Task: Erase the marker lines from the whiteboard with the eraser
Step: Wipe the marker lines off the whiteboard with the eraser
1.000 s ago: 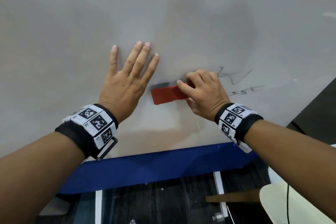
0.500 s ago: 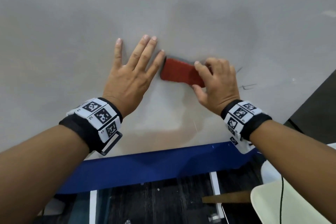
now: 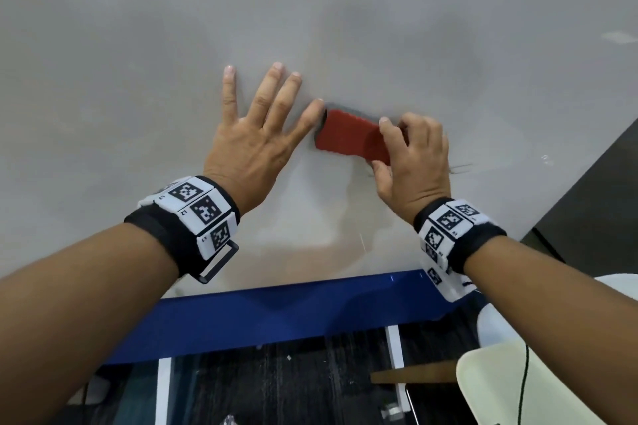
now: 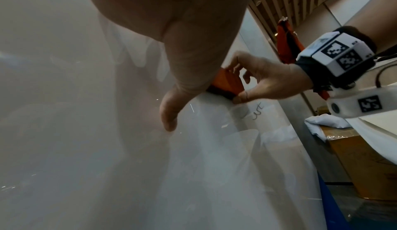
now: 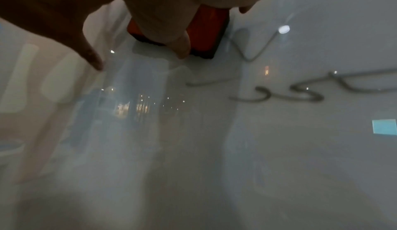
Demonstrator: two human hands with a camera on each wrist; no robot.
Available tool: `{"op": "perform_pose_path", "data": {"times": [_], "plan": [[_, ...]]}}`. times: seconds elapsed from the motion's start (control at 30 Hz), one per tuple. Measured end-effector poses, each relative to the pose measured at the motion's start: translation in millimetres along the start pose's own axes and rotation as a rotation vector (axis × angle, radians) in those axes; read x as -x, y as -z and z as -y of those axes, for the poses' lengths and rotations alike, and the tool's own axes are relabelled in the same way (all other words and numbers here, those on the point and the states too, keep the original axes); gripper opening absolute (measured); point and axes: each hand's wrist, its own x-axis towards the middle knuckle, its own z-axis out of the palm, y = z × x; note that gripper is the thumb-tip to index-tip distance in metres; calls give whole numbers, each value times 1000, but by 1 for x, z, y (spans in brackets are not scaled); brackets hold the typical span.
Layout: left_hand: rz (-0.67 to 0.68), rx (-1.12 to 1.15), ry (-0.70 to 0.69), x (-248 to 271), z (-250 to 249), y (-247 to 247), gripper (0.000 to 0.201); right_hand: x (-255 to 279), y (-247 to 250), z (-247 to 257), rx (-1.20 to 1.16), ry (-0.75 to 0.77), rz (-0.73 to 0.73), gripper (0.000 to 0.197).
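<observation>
A red eraser (image 3: 348, 138) lies pressed flat against the whiteboard (image 3: 138, 45), and my right hand (image 3: 411, 155) grips its right end, fingers curled over the top and thumb underneath. My left hand (image 3: 255, 134) is spread flat on the board just left of the eraser, its index fingertip almost touching the eraser's corner. In the head view a short piece of marker line (image 3: 461, 167) shows right of my right hand. The right wrist view shows the eraser (image 5: 204, 29) and grey marker lines (image 5: 300, 94) to its right. The left wrist view shows the eraser (image 4: 227, 82) and scribbles (image 4: 256, 111) below it.
A blue ledge (image 3: 293, 314) runs along the board's lower edge. A pale chair seat (image 3: 518, 386) stands at the lower right with a black cable over it. Dark floor lies below. A cardboard box (image 4: 365, 165) with white cloth sits right of the board.
My right hand carried the eraser up and to the right over the marker lines, covering most of them. My left hand stayed flat on the board.
</observation>
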Motion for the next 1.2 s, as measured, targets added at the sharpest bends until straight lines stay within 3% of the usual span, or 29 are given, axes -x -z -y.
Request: {"op": "perform_pose_path", "data": {"times": [0.13,0.2,0.33,0.4,0.53,0.6,0.73,0.8,0.97,1.03,1.2], "plan": [[13,-17,-15,-5,-7,3,79,23,-13,1,84,210,179,73],[7,-15,-56,-8,-9,3,76,15,-8,-7,108,252,181,73],[12,-26,-75,-16,-17,5,74,-2,6,-23,68,20,21,70],[14,-24,-76,-19,-21,7,74,3,5,-22,63,-31,11,69],[9,-28,-88,-22,-24,6,76,29,-11,-20,102,173,158,71],[6,-29,-94,-24,-25,7,76,26,-8,-28,105,217,164,71],[12,18,-90,-26,-27,8,75,0,9,-44,39,3,6,66],[11,26,-86,-27,-29,7,75,1,9,-47,22,-25,-11,65],[21,1,-71,-30,-37,7,78,35,-11,-51,97,265,153,61],[27,11,-71,-31,-41,7,79,30,-7,-58,93,311,143,58],[31,53,-59,-34,-52,6,78,4,16,-79,-29,119,-1,61]]}}
